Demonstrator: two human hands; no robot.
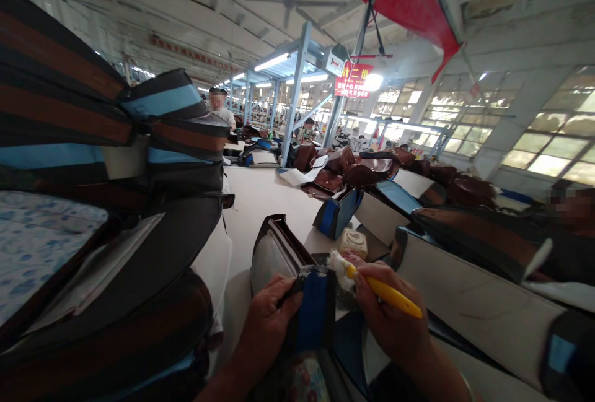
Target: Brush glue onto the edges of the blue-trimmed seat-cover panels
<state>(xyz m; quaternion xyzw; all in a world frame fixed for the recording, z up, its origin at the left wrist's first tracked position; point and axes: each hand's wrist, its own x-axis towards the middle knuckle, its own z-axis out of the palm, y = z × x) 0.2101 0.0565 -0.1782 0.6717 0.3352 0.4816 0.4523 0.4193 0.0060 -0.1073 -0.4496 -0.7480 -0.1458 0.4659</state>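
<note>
My left hand (pixel 272 312) is closed on the edge of a black bag piece (pixel 317 309) with a blue stripe down its side. Thumb and fingers pinch it near its upper corner. In my right hand (pixel 395 309) is a brush with a yellow handle (pixel 395 297), gripped between thumb and fingers. The brush's white bristles (pixel 341 269) are close to the top end of the blue-striped piece; whether they touch it I cannot tell. Just behind lies a brown-edged bag part with a grey panel (pixel 274 253). Beyond the brush sits a small cream-coloured block (pixel 353 243).
Tall stacks of black, brown and blue bag parts (pixel 186 135) rise at the left. Brown leather bags (pixel 372 170) and long pale panels (pixel 478 290) cover the right side. A pale table (pixel 260 191) runs between them. A blue metal frame (pixel 297 92) and other people are farther back.
</note>
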